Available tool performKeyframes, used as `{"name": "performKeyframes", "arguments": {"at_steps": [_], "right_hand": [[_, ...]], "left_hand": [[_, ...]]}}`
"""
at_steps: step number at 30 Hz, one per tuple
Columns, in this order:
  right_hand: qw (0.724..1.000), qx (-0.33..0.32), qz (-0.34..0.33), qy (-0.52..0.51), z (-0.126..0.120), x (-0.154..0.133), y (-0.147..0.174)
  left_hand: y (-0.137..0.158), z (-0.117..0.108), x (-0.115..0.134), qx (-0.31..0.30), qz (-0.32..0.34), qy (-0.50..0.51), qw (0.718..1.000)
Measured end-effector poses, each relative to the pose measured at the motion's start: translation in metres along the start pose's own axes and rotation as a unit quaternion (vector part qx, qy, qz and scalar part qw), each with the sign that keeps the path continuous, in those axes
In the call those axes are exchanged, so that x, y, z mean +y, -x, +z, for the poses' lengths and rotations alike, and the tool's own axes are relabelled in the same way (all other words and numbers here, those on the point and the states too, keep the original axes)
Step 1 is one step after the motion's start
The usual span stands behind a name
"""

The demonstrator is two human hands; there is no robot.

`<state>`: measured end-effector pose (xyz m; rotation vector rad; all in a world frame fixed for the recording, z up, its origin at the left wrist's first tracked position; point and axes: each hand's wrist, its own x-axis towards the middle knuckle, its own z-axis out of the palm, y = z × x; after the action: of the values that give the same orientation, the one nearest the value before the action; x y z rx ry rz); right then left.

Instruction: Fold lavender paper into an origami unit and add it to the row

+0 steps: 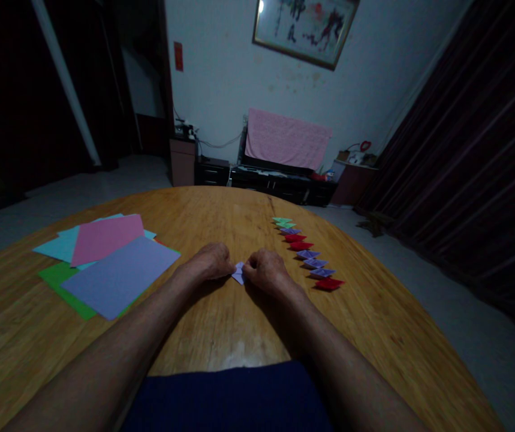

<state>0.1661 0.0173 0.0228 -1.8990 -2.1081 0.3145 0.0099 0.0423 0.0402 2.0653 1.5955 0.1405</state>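
Observation:
Between my hands, near the middle of the round wooden table [207, 336], is a small folded piece of lavender paper [238, 273]. My left hand [214, 261] pinches its left edge with closed fingers. From the other side, my right hand [266, 270] grips its right part, and the fingers hide some of the folds. To the right runs a slanting row of small folded paper boats: a red boat [329, 284] nearest me, then several lavender boats [315, 264], two more red ones and green boats [283, 222] farthest away.
Left of my arms lie loose coloured sheets: a lavender sheet [122, 279] over a green sheet [59, 282], with a pink sheet [107, 237] and light blue ones behind. Beyond the table stands a low dark cabinet [279, 186] below a pink towel [286, 139].

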Motion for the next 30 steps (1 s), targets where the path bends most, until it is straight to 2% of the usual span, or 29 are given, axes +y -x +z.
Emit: {"name": "performKeyframes", "arguments": {"at_steps": [5,9,14,18,20,22,27,30], "right_hand": [[1.000,-0.006,0.001,0.002,-0.003,-0.002,0.000],[1.000,-0.012,0.003,0.007,-0.004,-0.002,0.000],[1.000,-0.015,0.005,0.014,-0.004,-0.001,-0.002],[1.000,-0.012,-0.003,0.003,-0.001,0.002,-0.004],[1.000,-0.011,-0.007,0.000,-0.001,0.004,-0.004],[1.000,-0.012,-0.014,-0.002,-0.001,0.005,-0.004],[0.998,-0.011,-0.057,-0.009,-0.006,0.006,-0.001],[0.996,-0.043,-0.058,-0.048,-0.006,0.012,-0.002]], "left_hand": [[-0.004,-0.001,-0.014,-0.031,-0.043,0.059,0.997],[-0.012,0.002,-0.028,-0.051,-0.027,0.126,0.990],[-0.015,0.007,-0.029,-0.044,-0.003,0.120,0.992],[-0.017,0.013,-0.025,-0.001,0.074,0.119,0.990],[-0.018,0.015,-0.023,0.000,0.123,0.136,0.983],[-0.018,0.017,-0.022,-0.001,0.139,0.136,0.981],[-0.011,0.013,-0.015,-0.002,0.094,0.123,0.988],[-0.008,0.013,-0.010,0.015,0.074,0.104,0.992]]}}
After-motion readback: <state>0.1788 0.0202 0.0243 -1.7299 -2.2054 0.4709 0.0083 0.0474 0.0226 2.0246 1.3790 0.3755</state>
